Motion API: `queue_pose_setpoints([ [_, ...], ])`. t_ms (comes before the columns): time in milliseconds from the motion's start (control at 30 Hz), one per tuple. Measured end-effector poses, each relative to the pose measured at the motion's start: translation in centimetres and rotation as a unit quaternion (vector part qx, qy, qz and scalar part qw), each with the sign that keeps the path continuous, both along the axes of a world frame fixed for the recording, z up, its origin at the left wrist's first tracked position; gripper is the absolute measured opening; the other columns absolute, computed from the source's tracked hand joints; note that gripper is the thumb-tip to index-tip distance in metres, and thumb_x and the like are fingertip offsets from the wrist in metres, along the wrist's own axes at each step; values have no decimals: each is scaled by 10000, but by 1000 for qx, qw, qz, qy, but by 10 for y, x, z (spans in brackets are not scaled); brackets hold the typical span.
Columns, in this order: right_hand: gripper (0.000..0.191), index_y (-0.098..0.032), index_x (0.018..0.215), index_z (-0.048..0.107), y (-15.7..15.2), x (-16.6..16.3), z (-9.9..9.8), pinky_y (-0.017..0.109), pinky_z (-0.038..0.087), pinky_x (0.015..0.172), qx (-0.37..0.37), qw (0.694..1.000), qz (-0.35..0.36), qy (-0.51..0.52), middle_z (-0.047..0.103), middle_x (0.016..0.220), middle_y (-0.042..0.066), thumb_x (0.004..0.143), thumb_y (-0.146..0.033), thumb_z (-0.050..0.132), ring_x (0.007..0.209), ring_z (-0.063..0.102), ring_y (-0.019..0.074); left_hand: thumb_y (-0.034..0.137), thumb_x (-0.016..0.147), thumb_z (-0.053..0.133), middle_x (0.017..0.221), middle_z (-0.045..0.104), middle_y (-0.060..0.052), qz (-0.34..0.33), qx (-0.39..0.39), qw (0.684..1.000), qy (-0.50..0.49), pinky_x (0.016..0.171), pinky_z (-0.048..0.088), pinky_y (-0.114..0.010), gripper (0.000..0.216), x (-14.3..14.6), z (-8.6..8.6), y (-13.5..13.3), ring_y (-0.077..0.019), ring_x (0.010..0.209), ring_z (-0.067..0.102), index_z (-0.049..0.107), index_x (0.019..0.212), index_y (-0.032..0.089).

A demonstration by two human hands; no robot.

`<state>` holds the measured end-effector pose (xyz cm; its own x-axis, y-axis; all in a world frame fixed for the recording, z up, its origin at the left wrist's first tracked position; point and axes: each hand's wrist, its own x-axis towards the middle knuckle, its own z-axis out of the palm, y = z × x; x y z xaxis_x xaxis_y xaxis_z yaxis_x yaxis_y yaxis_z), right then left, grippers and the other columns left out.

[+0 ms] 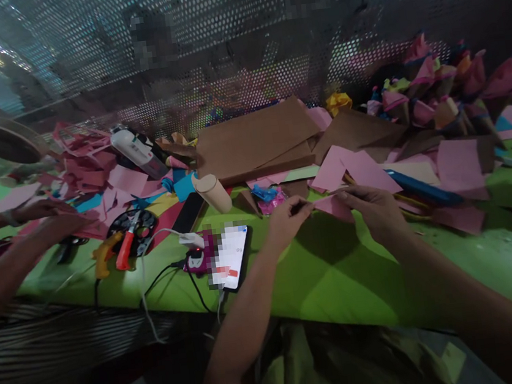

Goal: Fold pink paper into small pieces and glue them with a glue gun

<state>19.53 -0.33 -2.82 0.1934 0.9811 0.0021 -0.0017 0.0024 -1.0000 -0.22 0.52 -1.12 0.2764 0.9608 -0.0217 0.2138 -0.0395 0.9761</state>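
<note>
Between the left hand (289, 218) and the right hand (371, 205), one pink sheet (335, 209) is held above the green table (314, 296); each hand pinches one end. Left of the left hand: one lit phone (239, 249), one tube (214, 193), one yellow tool (103, 259), one red tool (125, 251). Farther left: two co-worker hands (41, 209). Right of the right hand: one blue object (422, 188).

Perforated screen (219, 27) stands behind green-covered desk (314, 293). Light dim overall (brightest at upper left).
</note>
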Motion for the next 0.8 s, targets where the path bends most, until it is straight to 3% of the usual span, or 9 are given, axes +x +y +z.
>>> queue_pose_setpoints([
  [167,318,-286,835,802,1,1,-2,421,596,787,19,1000,-7,-22,783,883,49,686,-564,842,881,714,259,307,900,674,767,653,14,15,-18,999,-26,751,432,-270,135,0,4,-1,-140,765,584,687,831,192],
  [467,271,-294,815,795,3,4,-3,416,578,789,26,999,-34,-17,783,864,34,683,-525,845,867,704,258,297,901,642,709,600,26,27,-46,993,-105,694,426,-256,165,1,-5,3,-118,688,546,643,776,189],
  [667,353,-239,854,772,20,28,-14,387,534,710,32,990,-85,-110,742,795,40,755,-575,731,764,673,241,342,902,631,728,585,8,166,3,982,-86,664,439,-255,197,-11,2,6,-126,683,538,604,768,201],
  [733,333,-218,878,776,21,35,-12,432,529,756,21,985,-78,-154,746,824,73,752,-524,739,789,675,272,345,907,616,749,588,-4,225,21,970,-93,656,450,-261,183,-17,2,9,-134,688,548,599,789,207],
  [800,344,-207,1016,785,19,39,-7,508,514,872,38,967,-80,-241,758,975,120,753,-425,743,890,684,321,345,920,594,778,601,-13,270,30,957,-105,681,479,-270,167,-22,2,13,-142,713,578,588,812,217],
])
